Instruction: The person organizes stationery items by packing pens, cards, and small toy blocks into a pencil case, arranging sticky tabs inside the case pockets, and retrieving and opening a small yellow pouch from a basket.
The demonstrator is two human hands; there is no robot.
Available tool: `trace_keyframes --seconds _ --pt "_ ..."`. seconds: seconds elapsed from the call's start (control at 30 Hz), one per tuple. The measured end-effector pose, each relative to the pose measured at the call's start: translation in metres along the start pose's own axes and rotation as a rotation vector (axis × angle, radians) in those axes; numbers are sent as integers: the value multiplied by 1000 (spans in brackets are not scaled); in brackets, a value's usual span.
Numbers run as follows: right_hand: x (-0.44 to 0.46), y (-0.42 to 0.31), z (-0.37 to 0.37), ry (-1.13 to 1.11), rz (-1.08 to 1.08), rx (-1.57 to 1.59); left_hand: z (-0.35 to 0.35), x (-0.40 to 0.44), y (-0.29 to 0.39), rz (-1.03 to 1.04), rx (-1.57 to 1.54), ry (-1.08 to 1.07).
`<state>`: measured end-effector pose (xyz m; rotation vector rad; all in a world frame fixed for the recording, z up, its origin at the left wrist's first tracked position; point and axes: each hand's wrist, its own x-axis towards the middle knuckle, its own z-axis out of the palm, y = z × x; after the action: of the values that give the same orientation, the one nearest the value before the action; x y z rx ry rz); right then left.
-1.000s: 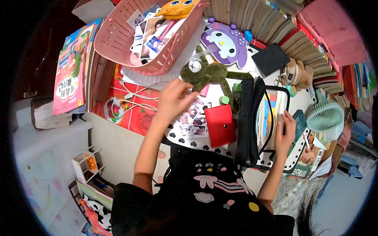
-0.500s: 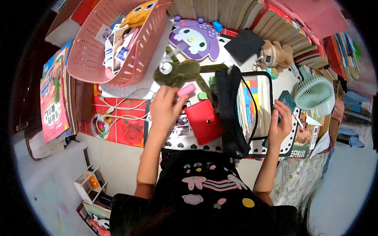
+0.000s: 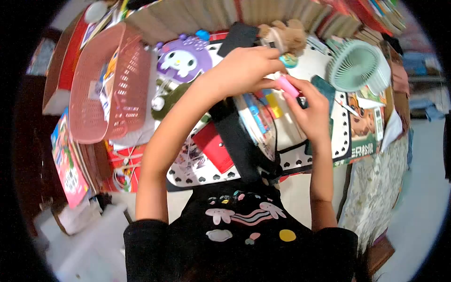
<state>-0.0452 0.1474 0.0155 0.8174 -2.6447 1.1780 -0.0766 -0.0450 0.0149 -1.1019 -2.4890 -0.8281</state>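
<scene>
A short pink cylinder (image 3: 288, 86) is held between my hands above the open black bag (image 3: 235, 134). My left hand (image 3: 251, 70) reaches across from the left, its thumb and fingers closed at the cylinder's upper end. Around its other side, the thumb and fingers of my right hand (image 3: 312, 108) pinch it. Inside the bag stand notebooks and papers (image 3: 256, 120) with coloured edges. A red wallet (image 3: 213, 148) lies left of the bag. My left forearm partly hides a dark green plush toy (image 3: 176, 98).
A pink basket (image 3: 129, 89) stands at the left. Behind are a purple cartoon-character board (image 3: 185, 58), a black square item (image 3: 238, 40) and a brown plush toy (image 3: 284, 37). A mint-green fan (image 3: 354, 66) stands at the right. Books (image 3: 188, 21) line the back.
My left hand has carried the pink cylinder rightward across the bag to my right hand, which has closed on it. The camera view has shifted.
</scene>
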Motion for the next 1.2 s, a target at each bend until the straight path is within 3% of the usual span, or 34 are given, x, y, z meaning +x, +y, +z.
trace_keyframes --seconds 0.03,0.17,0.23,0.3,0.4,0.6,0.7,0.83,1.03,1.1,1.17,1.2 --pt "-1 9 2 -39 7 -56 -4 -3 0 4 15 1" --pt "-15 47 16 -46 348 85 -53 -78 9 -513 40 -108" --pt "-30 67 24 -9 399 258 -46 -137 11 -686 -94 -26" --pt "-42 75 32 44 467 391 -23 -166 20 -722 -96 212" --pt "-41 48 36 111 607 499 4 -168 12 -599 -79 344" --pt "-31 30 31 215 623 567 22 -136 -14 -694 259 -71" --pt "-23 20 31 264 587 538 30 -141 -18 -581 287 -5" --pt "-23 12 32 289 568 604 7 -165 -21 -694 -25 199" --pt "-32 20 35 295 585 670 3 -167 -20 -711 -58 244" --pt "-37 25 32 328 594 669 0 -174 -21 -764 -430 537" --pt "-43 30 27 353 606 632 -1 -174 -19 -861 -368 427" --pt "-45 32 25 369 642 636 0 -168 -17 -825 -186 330"
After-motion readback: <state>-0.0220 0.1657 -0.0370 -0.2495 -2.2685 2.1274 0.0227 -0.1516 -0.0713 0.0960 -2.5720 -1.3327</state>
